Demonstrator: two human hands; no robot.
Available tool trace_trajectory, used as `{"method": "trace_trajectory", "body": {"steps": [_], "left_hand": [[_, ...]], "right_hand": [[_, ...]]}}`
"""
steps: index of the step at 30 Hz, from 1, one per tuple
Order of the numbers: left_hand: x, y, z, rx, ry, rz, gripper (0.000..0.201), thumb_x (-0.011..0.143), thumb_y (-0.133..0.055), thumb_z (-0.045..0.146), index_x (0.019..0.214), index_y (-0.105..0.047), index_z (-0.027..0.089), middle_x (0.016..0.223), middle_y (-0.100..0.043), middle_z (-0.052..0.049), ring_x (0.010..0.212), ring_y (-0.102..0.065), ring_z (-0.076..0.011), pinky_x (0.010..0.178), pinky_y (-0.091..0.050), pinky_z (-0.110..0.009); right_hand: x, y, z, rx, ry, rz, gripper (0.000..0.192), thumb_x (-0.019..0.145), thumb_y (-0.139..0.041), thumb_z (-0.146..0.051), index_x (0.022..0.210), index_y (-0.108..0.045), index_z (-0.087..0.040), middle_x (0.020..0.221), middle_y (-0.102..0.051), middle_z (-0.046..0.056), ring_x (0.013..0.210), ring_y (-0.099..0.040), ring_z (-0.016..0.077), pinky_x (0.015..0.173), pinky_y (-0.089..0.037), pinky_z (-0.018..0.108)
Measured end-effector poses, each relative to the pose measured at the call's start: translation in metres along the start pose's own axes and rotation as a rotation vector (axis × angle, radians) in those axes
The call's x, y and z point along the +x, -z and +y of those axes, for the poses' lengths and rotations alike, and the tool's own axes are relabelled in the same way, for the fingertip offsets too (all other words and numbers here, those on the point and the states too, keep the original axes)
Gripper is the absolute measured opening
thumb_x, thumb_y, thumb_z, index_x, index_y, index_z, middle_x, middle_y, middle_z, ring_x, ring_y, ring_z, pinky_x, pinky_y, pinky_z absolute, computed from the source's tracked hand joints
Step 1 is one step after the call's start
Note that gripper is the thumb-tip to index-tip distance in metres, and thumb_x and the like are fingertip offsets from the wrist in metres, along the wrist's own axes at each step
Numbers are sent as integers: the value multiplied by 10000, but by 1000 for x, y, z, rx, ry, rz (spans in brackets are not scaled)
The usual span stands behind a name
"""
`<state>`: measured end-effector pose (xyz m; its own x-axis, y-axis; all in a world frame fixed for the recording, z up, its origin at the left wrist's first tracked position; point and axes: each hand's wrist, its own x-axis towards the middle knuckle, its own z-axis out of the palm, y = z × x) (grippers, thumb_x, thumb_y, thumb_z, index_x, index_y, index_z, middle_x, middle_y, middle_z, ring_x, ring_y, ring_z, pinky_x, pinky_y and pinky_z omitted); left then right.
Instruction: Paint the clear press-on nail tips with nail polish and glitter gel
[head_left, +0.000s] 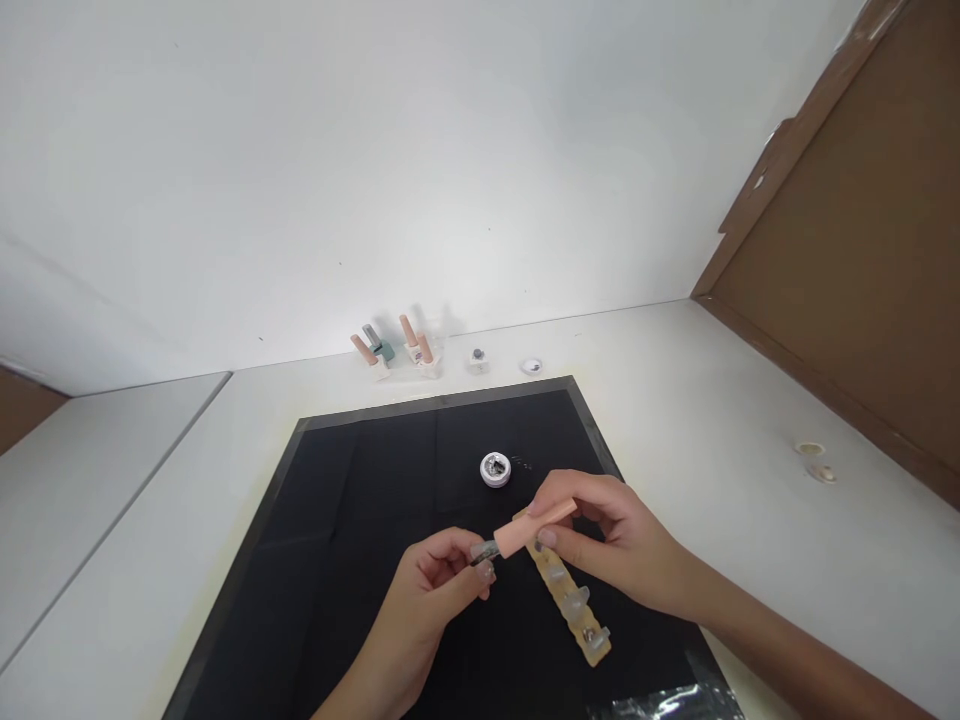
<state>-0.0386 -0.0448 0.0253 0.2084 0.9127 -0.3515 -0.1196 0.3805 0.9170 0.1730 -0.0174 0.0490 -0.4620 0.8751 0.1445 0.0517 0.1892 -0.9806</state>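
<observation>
My left hand point(448, 580) is closed, pinching a small grey, glittery false nail point(486, 550) between thumb and fingers. In my right hand point(611, 530) is a long pink nail polish cap point(517, 532), held at a slant with its wide end against or very near the false nail. Any brush at that end cannot be seen. Below my right hand lies a tan nail stand point(592, 655), partly covered by the hand and cap, with several translucent nail tips point(576, 605) on it. A small round pot point(495, 469) of silvery flakes sits beyond my hands.
A black mat point(375, 480) with grey taped edges lies on the white table. Behind it stand several pink-capped polish bottles point(425, 352), a green bottle point(381, 348), an uncapped white bottle point(478, 361) and a small white dish point(532, 366). Clear plastic point(667, 703) lies at the front; cardboard point(862, 260) rises at right.
</observation>
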Motion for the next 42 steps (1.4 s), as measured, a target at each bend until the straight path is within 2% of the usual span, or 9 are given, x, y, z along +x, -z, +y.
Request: {"method": "trace_trajectory", "body": {"steps": [5,9,18,27,31,42], "left_hand": [[-1,1,1,-78,3,21,206,686,-821,347,688,-715,171,602,-585,20,619,-484,-113,630,-380,-226],[-1,0,5,-175,15,73,278,609,-878,387,724,-749,169,613,-623,20,626,-513,-101,650,-402,-215],[-2,-6,18,-216,-4,155,309,476,-936,387,629,-772,175,519,-647,20,565,-530,-92,610,-405,-211],[-4,-8,19,-178,-13,131,286,557,-896,417,645,-784,169,579,-684,3,597,-555,-105,629,-429,-215],[-4,-6,16,-170,-26,121,241,601,-878,385,637,-775,169,592,-688,0,618,-560,-115,649,-436,-223],[-3,-2,11,-152,-58,82,215,654,-851,343,605,-737,167,585,-661,7,637,-546,-122,664,-427,-228]], "right_hand": [[0,-4,-2,14,-40,13,61,842,-626,-201,891,-662,-204,660,-559,-22,558,-481,105,516,-401,232],[1,-6,-3,41,-96,30,30,832,-644,-217,856,-635,-200,641,-562,-29,556,-483,102,528,-408,227],[-3,-10,-1,44,-154,12,83,841,-640,-277,832,-597,-206,653,-566,-23,586,-506,119,559,-402,253],[-1,-12,-2,39,-174,29,105,822,-632,-268,795,-558,-199,739,-628,8,605,-505,118,568,-383,262],[-2,-12,-3,25,-178,25,100,813,-631,-254,776,-554,-203,717,-611,0,599,-504,121,563,-382,266],[0,-12,1,0,-77,15,118,801,-628,-159,748,-534,-206,737,-623,-1,679,-571,141,582,-405,261]]}}
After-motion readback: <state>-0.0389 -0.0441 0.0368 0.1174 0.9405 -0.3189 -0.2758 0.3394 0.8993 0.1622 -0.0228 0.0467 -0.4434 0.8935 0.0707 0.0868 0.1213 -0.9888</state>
